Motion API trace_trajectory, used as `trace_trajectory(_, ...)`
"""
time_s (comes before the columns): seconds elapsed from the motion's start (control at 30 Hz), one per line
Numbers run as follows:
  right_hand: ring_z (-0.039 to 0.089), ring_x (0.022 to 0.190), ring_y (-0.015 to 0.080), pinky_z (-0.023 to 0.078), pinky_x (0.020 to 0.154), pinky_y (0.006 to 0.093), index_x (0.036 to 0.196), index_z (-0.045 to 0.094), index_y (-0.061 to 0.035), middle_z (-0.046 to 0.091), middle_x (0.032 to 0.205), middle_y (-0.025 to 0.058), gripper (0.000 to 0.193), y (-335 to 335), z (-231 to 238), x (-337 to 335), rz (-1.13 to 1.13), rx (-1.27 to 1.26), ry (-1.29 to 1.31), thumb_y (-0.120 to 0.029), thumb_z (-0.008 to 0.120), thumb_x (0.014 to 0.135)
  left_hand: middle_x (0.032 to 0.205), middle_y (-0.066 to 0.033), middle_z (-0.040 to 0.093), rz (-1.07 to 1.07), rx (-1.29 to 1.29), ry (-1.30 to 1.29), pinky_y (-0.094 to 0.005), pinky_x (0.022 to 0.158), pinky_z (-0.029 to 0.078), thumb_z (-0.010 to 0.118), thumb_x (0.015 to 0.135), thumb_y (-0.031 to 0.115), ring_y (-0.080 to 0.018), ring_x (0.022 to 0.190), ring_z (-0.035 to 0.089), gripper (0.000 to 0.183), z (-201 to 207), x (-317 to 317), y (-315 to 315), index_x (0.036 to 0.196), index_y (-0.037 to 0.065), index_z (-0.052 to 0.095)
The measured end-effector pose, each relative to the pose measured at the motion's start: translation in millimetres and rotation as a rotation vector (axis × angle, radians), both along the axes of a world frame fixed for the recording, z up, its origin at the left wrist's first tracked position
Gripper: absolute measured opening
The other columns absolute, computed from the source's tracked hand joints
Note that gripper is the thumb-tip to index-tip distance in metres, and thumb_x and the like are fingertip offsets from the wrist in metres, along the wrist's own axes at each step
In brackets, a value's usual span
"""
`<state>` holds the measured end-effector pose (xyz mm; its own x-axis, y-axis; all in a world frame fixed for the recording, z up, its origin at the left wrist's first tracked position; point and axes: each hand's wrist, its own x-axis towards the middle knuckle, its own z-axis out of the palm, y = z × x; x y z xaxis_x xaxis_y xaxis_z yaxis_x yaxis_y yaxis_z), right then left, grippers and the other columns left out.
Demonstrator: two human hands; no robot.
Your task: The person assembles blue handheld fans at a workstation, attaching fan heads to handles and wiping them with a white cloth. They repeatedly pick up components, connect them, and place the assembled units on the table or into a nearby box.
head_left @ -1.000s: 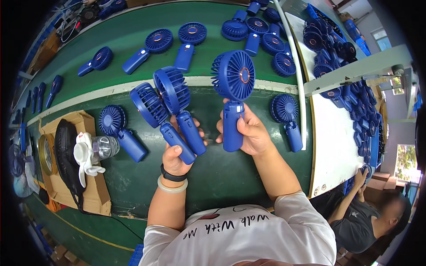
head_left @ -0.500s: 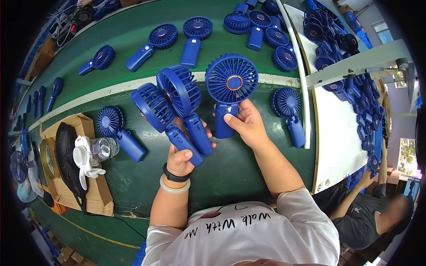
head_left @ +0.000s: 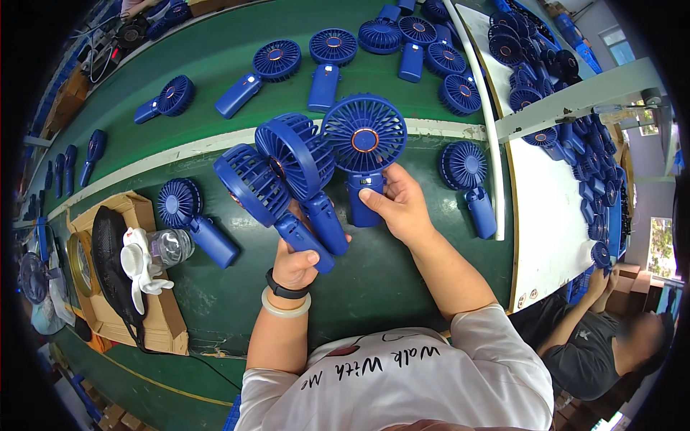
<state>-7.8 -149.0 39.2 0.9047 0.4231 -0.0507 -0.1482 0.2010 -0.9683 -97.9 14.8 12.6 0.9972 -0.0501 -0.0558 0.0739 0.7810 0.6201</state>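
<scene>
My left hand (head_left: pixel 296 264) is closed around the handles of two blue handheld fans, a nearer one (head_left: pixel 253 188) and a second one (head_left: pixel 296 159). Their round grilles tilt up and to the left. Upright in my right hand (head_left: pixel 404 207) is a third blue fan (head_left: pixel 365 147), its grille facing me and its handle pinched with the thumb in front. A small dark window with light marks shows on that handle, just above my thumb. The fan's grille overlaps the edge of the second fan's grille. Most fingers of both hands are hidden behind the handles.
Single fans lie on the dark green table to the left (head_left: pixel 208 233) and right (head_left: pixel 471 176). Beyond a pale rail, more fans lie on the green belt (head_left: pixel 201 136). A cardboard tray (head_left: pixel 169 316) stands left. Fans crowd the white board (head_left: pixel 550 230); a co-worker (head_left: pixel 586 352) sits right.
The fan in my right hand has moved slightly left and down, closer to the left-hand fans. Several fans on the belt have shifted right. At the right, the co-worker's hands have moved.
</scene>
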Motion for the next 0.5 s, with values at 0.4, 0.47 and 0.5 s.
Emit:
trace_trajectory(0.4,0.052,0.11,0.0168,0.041,0.095,0.0328,0.128,0.041,-0.0005,0.053,0.12,0.0097,0.05,-0.8,-5.7,2.1,0.055,0.113,0.119,-0.008,0.062,0.084,0.137,-0.0143,0.034,0.022,-0.144,-0.022,-0.0486,0.09,0.048,0.073,0.064,0.01,-0.0295,0.119,0.045,0.091,9.2,5.0,-7.1,0.14,0.009,0.023)
trace_trajectory(0.47,0.048,0.116,0.0193,0.038,0.098,0.0343,0.132,0.037,-0.0013,0.05,0.124,0.0112,0.056,4.3,-9.9,-2.5,0.074,0.216,0.182,-0.013,0.064,0.084,0.13,-0.0129,0.042,-0.024,0.04,-0.021,-0.0438,0.09,0.048,0.074,0.065,0.011,-0.0271,0.114,0.049,0.086,10.0,5.7,-8.3,0.137,0.007,0.028)
trace_trajectory(0.5,0.043,0.12,0.0213,0.036,0.1,0.0358,0.136,0.027,-0.0021,0.043,0.129,0.0131,0.067,10.2,-15.2,-8.5,0.12,0.187,0.018,-0.016,0.066,0.083,0.127,-0.0122,0.046,-0.04,0.137,-0.019,-0.0414,0.09,0.048,0.074,0.065,0.012,-0.026,0.112,0.051,0.084,8.7,4.3,-7.2,0.136,0.005,0.03)
